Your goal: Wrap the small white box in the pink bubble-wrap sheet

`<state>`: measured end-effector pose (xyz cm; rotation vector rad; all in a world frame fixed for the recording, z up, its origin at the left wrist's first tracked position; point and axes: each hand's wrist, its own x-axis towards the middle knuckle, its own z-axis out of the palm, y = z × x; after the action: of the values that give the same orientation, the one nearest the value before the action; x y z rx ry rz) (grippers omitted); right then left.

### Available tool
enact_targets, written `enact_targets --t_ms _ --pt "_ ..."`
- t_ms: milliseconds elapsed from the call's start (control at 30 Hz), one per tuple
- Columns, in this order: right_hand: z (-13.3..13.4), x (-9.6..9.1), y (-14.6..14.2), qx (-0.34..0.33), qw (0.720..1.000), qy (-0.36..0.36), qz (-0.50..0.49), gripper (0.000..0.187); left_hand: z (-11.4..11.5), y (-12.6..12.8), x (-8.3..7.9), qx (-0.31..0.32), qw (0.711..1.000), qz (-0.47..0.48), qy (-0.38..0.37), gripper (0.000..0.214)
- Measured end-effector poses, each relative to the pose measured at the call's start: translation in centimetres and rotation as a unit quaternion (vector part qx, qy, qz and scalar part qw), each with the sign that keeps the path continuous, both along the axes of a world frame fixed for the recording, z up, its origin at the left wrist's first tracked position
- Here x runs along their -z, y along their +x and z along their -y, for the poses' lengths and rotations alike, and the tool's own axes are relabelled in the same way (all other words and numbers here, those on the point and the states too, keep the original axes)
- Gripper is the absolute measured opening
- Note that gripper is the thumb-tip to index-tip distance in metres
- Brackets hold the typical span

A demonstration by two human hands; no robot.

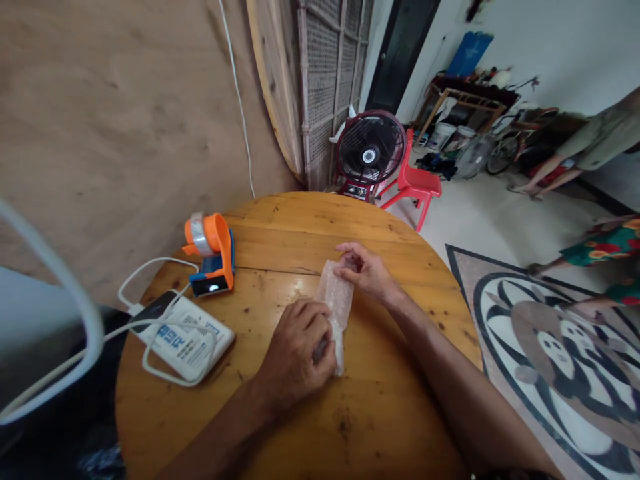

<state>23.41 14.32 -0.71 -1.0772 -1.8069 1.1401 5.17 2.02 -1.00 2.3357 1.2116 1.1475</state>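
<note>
A strip of clear bubble wrap (338, 300) lies on the round wooden table (380, 413), stretched between both hands. My left hand (299, 352) is closed over its near end, fingers curled round the wrap. At the far end, my right hand (367, 270) pinches the wrap with its fingertips. An orange and blue tape dispenser (214, 252) with a roll of clear tape stands to the left, apart from both hands.
A white power bank or box with blue print (193, 340) and white cables (150, 267) lie at the table's left. A floor fan (369, 152) and a red chair (416, 187) stand beyond the table. People stand at the far right (590, 143).
</note>
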Motion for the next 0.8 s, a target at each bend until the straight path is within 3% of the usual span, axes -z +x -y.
enact_targets --t_ms 267,533,800 --pt "0.8 -1.1 -0.4 0.000 0.999 0.039 0.017 0.035 0.1 -0.1 -0.1 -0.006 1.000 -0.018 -0.001 0.011" --pt "0.6 0.0 -1.0 0.042 0.997 0.061 0.027 0.029 0.5 -0.2 -0.1 -0.028 0.999 -0.035 -0.003 0.008" --pt "-0.1 1.3 -1.0 0.037 0.998 0.039 0.013 0.032 0.8 -0.3 -0.2 -0.025 0.998 -0.060 0.010 0.006"
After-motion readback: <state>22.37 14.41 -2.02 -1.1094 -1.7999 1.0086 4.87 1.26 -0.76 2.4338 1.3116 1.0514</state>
